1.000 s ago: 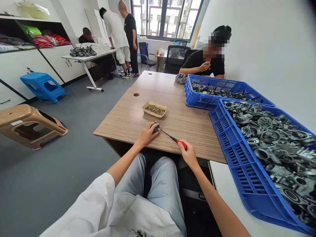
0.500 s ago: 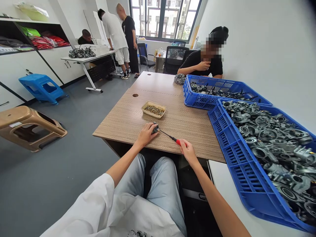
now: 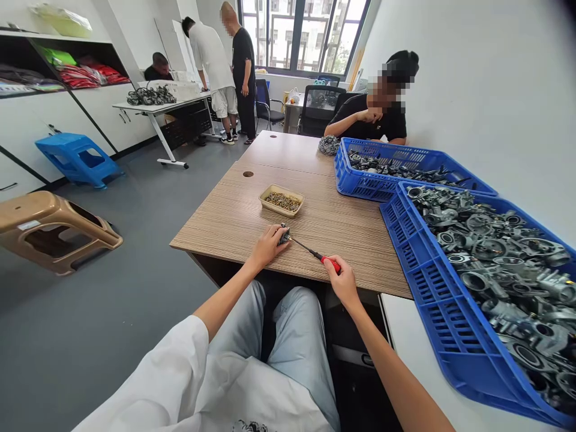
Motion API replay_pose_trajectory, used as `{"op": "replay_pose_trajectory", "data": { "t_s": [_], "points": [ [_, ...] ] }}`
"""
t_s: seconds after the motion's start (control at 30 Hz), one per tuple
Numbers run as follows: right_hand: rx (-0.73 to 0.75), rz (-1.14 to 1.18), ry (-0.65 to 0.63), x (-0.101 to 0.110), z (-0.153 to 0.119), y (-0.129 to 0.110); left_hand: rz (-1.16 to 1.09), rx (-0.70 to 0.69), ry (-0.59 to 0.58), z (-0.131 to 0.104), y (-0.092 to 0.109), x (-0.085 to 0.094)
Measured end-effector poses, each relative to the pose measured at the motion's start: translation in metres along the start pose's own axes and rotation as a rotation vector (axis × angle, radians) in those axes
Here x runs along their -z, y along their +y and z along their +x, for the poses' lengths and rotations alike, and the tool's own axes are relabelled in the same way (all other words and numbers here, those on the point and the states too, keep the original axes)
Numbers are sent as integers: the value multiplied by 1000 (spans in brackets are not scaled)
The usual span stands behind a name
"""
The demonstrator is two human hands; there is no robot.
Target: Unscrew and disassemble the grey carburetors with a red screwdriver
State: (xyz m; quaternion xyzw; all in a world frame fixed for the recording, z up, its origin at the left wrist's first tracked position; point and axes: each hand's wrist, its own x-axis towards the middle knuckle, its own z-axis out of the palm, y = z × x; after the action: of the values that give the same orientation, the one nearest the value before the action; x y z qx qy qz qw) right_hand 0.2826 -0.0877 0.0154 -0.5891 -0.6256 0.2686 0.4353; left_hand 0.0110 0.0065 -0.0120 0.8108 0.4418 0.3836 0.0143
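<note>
Both forearms [image 3: 225,297] slant inward, left hand [image 3: 267,246] clasping a metal part [image 3: 285,234], right hand [image 3: 342,279] curled around a screwdriver [image 3: 332,264].

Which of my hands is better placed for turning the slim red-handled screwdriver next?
Probably your right hand: it grips the slim red-handled screwdriver. Your left hand is occupied, holding the small grey metal part at the screwdriver's tip.

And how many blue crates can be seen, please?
2. The near crate, heaped with metal parts, is at the right; the far crate stands just beyond it on the table. More could be hidden beneath.
</note>
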Motion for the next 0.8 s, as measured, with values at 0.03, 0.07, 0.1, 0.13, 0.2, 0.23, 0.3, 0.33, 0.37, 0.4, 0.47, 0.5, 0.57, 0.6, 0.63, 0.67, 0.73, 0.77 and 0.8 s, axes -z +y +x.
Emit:
{"op": "replay_pose_trajectory", "data": {
  "t_s": [0.03, 0.07, 0.1, 0.13, 0.2, 0.23, 0.3, 0.33, 0.37, 0.4, 0.47, 0.5, 0.57, 0.6, 0.63, 0.67, 0.73, 0.77, 0.8],
  "points": [
    [3, 4, 2, 0, 0, 0, 0, 1, -1, 0, 0, 0],
    [8, 7, 4, -1, 0, 1, -1, 5, 0, 0, 1, 1],
    [14, 10, 6, -1, -1, 1, -4, 13, 1, 0, 1, 1],
    [20, 13, 5, -2, -1, 2, -8, 23, 3, 0, 2, 2],
    [29, 28, 6, -2, -1, 4, -23, 47, 7, 1, 3, 3],
    [31, 39, 12, -3, -2, 5, -34, 59, 8, 1, 3, 4],
    [34, 63, 46, -2, -2, 7, -65, 87, 13, 2, 5, 5],
    [36, 72, 67, -2, -2, 7, -80, 105, 18, 3, 5, 6],
    [38, 80, 83, -2, -2, 7, -96, 124, 23, 4, 6, 7],
    [40, 87, 90, -1, -2, 7, -114, 147, 32, 5, 7, 8],
    [38, 90, 82, -1, -2, 7, -158, 209, 59, 8, 7, 10],
    [34, 85, 70, -1, -2, 7, -185, 249, 76, 9, 7, 11],
    [24, 76, 47, -1, -3, 6, -235, 344, 105, 12, 3, 12],
    [18, 76, 36, -1, -3, 6, -255, 395, 111, 14, 1, 12],
    [11, 80, 26, -1, -3, 5, -268, 446, 109, 15, -2, 12],
    [2, 88, 15, -1, -3, 5, -273, 493, 101, 16, -5, 11],
    [-18, 119, -14, -1, -3, 4, -257, 560, 80, 17, -10, 10],
    [-29, 137, -31, -2, -3, 3, -240, 574, 67, 18, -12, 9],
    [-37, 157, -49, -2, -3, 3, -221, 574, 51, 18, -13, 9]
  ]
}}
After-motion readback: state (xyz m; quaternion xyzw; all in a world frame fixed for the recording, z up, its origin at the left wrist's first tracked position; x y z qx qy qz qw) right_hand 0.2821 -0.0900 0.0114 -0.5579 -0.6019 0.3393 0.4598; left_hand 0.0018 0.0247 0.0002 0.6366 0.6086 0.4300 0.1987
